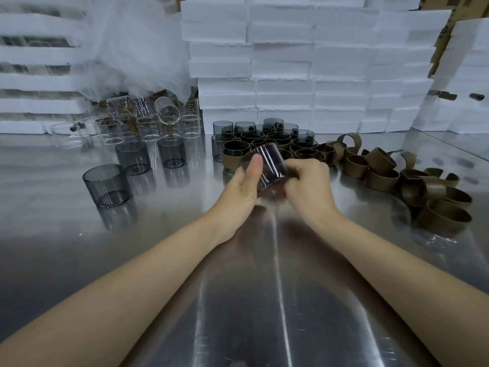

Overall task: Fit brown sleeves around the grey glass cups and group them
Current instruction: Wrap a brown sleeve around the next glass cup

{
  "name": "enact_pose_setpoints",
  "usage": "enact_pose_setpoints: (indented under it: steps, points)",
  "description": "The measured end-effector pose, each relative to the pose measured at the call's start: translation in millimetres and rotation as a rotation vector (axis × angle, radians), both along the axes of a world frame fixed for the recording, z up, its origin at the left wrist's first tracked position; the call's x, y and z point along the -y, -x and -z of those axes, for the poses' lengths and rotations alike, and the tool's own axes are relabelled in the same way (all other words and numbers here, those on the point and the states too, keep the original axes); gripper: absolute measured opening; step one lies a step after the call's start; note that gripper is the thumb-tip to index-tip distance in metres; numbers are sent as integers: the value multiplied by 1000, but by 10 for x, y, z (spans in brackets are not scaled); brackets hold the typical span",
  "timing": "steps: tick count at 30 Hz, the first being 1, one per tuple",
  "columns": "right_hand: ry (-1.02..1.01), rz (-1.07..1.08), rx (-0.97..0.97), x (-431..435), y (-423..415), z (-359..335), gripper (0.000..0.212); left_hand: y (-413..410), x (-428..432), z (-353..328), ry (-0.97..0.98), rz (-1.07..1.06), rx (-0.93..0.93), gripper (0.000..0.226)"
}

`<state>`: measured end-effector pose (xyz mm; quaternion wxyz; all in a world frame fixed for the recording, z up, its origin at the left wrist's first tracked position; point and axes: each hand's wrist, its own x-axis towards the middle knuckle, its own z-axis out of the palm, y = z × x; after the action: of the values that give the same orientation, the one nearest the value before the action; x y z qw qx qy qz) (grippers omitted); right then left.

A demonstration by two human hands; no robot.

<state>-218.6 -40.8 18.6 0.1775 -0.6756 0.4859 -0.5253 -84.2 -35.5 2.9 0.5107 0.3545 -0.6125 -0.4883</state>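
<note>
Both hands hold one grey glass cup (271, 165), tilted on its side above the steel table (264, 300). My left hand (244, 189) grips its left side, thumb up on the wall. My right hand (311, 185) is closed on its right end; whether a brown sleeve sits under those fingers is hidden. Behind the hands stands a group of sleeved grey cups (264, 140). Three bare grey cups (107, 185) (133, 157) (172, 152) stand to the left. A pile of loose brown sleeves (412, 181) lies to the right.
Clear glass cups (148, 123) crowd the far left under a sheet of white wrap (132, 49). White foam boxes (304, 62) are stacked along the back and right. More foam trays (31, 83) fill the left edge.
</note>
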Motion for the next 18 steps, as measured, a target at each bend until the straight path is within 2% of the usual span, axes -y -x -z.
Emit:
enact_pose_setpoints:
  steps: [1,3,6,8,12,18]
  points:
    - [-12,-8,67,0,14,-8,43,1,12,5,35,-84,68,66]
    - [-69,-89,324,5,-30,-12,49,-18,17,-1,150,-277,245,52]
    - [-214,-193,605,10,-210,1,37,-18,-15,-2,324,-402,446,55]
    - [-248,-208,655,-8,-253,17,34,8,-48,11,358,-350,526,70]
    - [-336,-190,691,-68,-124,-58,63,49,-98,3,380,-178,559,70]
    - [-576,-679,699,-51,88,-139,71,40,-211,-39,441,49,424,71]
